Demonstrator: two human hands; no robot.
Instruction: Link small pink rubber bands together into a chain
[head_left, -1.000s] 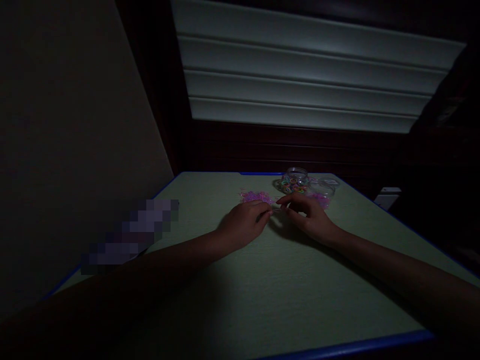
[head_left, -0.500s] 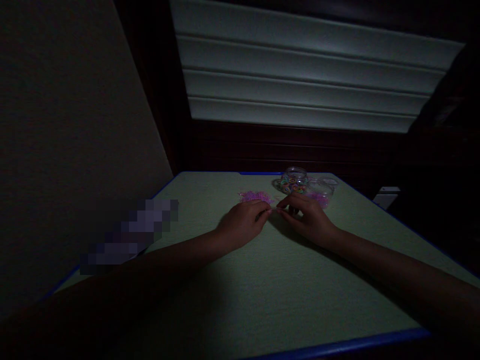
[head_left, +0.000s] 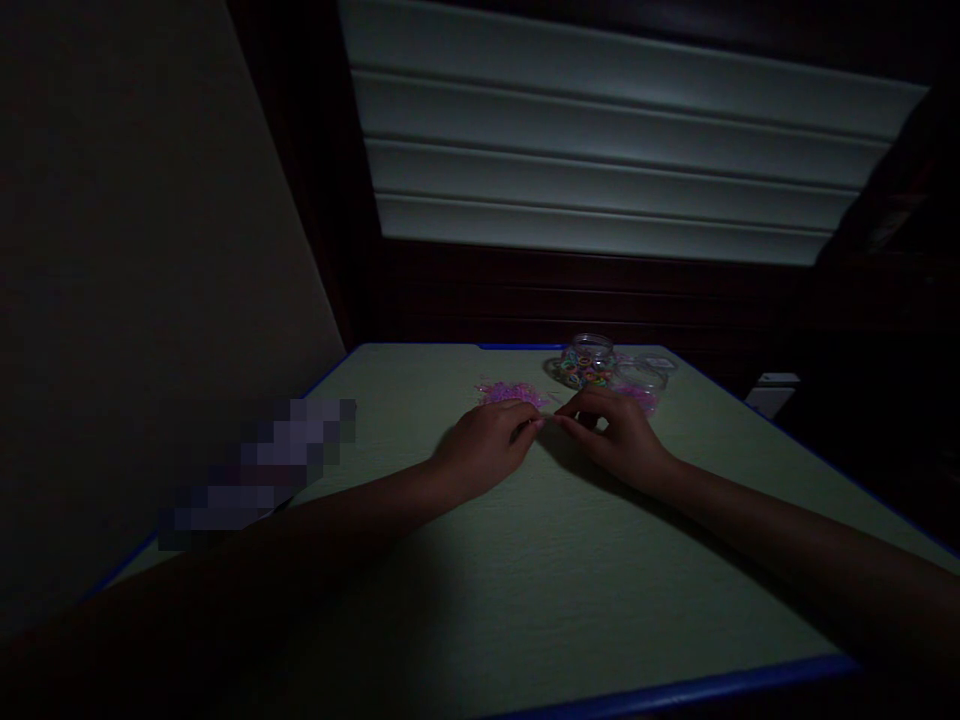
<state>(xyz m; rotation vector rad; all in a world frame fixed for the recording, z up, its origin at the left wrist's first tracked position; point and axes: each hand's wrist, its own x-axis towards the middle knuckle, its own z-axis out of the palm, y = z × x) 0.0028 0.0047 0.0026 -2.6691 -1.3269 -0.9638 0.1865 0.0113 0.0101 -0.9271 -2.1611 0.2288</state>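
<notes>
My left hand (head_left: pixel 487 445) is closed in a pinch at the middle of the green table (head_left: pixel 570 600). Facing it, my right hand (head_left: pixel 619 435) pinches too, its fingertips a short gap from the left ones. A thin, pale strand seems to span the gap, too small to make out. Just beyond my left hand lies a pile of small pink and purple pieces (head_left: pixel 510 392). Behind my right hand stands a clear jar of colourful rings (head_left: pixel 586 364), and beside it a clear container with pink pieces (head_left: pixel 643 385), partly hidden by that hand.
A clear lid (head_left: pixel 657 364) lies behind the containers. At the table's left edge is a blurred, pixelated object (head_left: pixel 259 470). The table has a blue rim, with a wall on the left and a slatted panel (head_left: pixel 600 130) behind.
</notes>
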